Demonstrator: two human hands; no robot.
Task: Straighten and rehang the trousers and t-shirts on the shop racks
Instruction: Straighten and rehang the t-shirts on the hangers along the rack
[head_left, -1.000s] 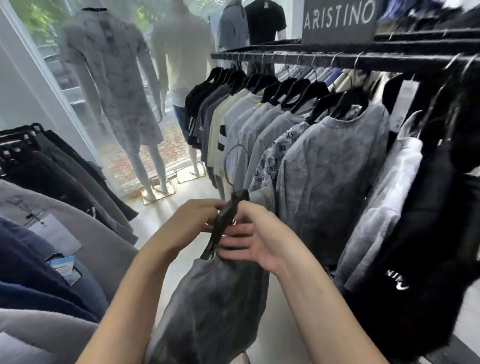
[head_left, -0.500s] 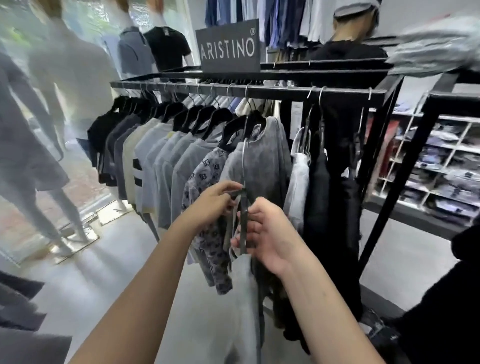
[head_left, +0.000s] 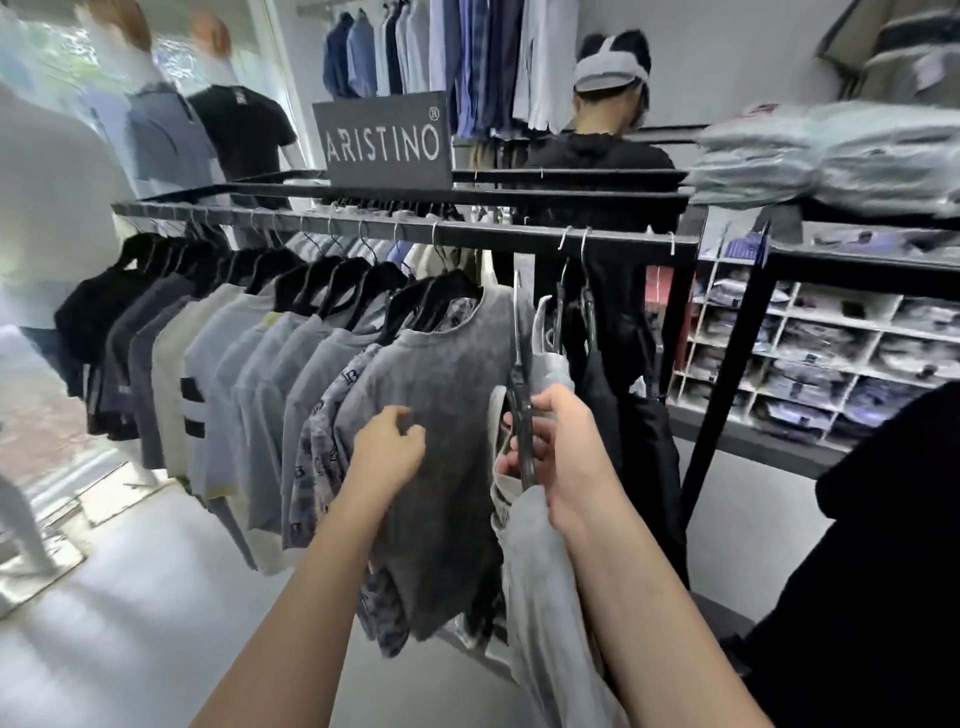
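A black rack rail (head_left: 363, 228) carries a row of t-shirts on black hangers, from black at the left to a mottled grey t-shirt (head_left: 447, 415) at the right end of the row. My right hand (head_left: 561, 441) grips a black hanger (head_left: 522, 415) with a light grey garment (head_left: 540, 571) hanging below it; the hanger's metal hook reaches up toward the rail. My left hand (head_left: 389, 441) has let go and hovers with loosely curled fingers against the front of the mottled grey t-shirt. Dark garments (head_left: 623, 415) hang to the right of my right hand.
An ARISTINO sign (head_left: 384, 140) stands on top of the rack. A person in black (head_left: 608, 156) stands behind it. Shelves of folded shirts (head_left: 810, 353) fill the right; folded clothes (head_left: 831, 156) lie on a black stand. Mannequins (head_left: 239, 130) stand by the window at left.
The hanger with the grey garment has gone up and right toward the rail's free gap. My left hand released the hanger and moved left onto the mottled grey t-shirt. The view swung right.
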